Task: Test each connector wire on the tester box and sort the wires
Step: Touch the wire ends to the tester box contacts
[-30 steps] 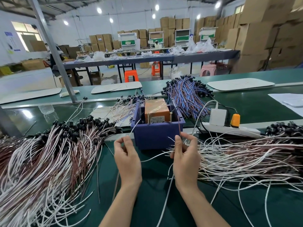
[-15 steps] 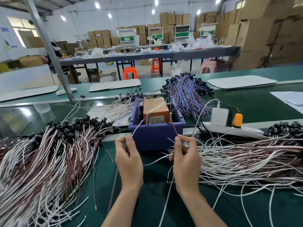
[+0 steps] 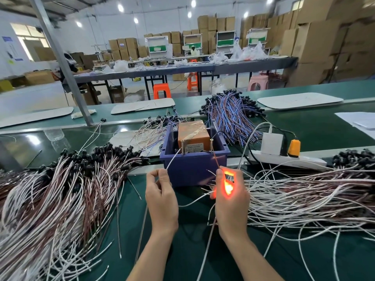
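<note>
The connector wire is on test at 12 o'clock of the hands, held across the front of the tester box, a purple bin holding an orange-brown unit. Its white lead runs up to the left screw post and its brown lead to the right screw post. Whether the bare ends actually touch the posts is too fine to confirm.

The left hand pinches the white lead between thumb and forefinger, the other fingers curled. The right hand pinches the brown lead and is curled around the connector end, where an orange-red glow shows through the fingers. I judge this to be the lamp lighting, so the circuit appears closed and the wire probably passes. Each hand steers one lead, presumably so that both posts are met together.

One pile of white and brown wires lies at 9 o'clock of the box and a second pile at 3 o'clock, within reach on either side. Which is stock and which is sorted cannot be told. A blue-and-purple bundle lies at 1 o'clock, and a power strip at 3 o'clock on the green worktop.
</note>
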Tool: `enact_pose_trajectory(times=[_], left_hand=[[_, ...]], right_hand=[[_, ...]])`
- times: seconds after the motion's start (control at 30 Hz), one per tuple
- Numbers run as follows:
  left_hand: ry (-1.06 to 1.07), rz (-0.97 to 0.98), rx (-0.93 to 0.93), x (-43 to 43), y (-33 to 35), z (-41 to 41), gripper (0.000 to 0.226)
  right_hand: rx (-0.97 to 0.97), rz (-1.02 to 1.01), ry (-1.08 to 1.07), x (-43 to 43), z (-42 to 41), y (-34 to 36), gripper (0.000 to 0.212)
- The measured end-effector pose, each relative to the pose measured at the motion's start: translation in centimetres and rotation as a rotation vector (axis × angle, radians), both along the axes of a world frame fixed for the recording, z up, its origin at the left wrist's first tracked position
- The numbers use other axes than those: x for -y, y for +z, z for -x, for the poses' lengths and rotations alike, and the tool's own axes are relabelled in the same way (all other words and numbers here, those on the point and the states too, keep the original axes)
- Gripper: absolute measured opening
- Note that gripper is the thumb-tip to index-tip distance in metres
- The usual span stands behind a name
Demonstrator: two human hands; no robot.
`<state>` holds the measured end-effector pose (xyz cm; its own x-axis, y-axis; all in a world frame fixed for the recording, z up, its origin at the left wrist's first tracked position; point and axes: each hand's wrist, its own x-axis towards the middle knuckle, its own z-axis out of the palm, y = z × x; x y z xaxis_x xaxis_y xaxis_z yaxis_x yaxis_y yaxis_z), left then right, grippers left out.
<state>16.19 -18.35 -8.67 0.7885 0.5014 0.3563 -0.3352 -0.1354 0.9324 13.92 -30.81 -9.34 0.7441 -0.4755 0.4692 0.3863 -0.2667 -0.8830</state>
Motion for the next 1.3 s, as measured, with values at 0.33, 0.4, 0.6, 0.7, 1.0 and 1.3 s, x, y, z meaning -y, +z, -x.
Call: enact_pose_trajectory(times=[0.33, 0.4, 0.6, 0.7, 1.0, 1.3], left_hand=[[-0.005, 0.003, -0.01, 0.1, 0.3, 0.2, 0.021], [-0.011, 0.009, -0.017, 0.0, 0.3, 0.2, 0.021], [0.01, 0.022, -0.03, 0.0, 0.3, 0.2, 0.021], [0.084, 0.123, -0.036, -0.4, 0.2, -0.2, 0.017], [0.271, -0.231, 0.037, 0.2, -0.1, 0.2, 0.045], [-0.207, -0.988, 0.454, 2.5, -0.4, 2.2, 0.039]], right_hand=[[-0.02, 0.003, 0.003, 0.0, 0.0, -0.1, 0.014], [-0.019, 0.002, 0.0, -0.1, -0.1, -0.1, 0.014], [-0.025, -0.008, 0.025, 0.1, -0.1, -0.2, 0.011], [-0.018, -0.027, 0.052, 0.1, -0.1, -0.2, 0.008], [-0.013, -0.046, 0.06, -0.1, 0.1, 0.0, 0.015], [-0.019, -0.068, 0.028, 0.0, 0.6, 0.4, 0.03]])
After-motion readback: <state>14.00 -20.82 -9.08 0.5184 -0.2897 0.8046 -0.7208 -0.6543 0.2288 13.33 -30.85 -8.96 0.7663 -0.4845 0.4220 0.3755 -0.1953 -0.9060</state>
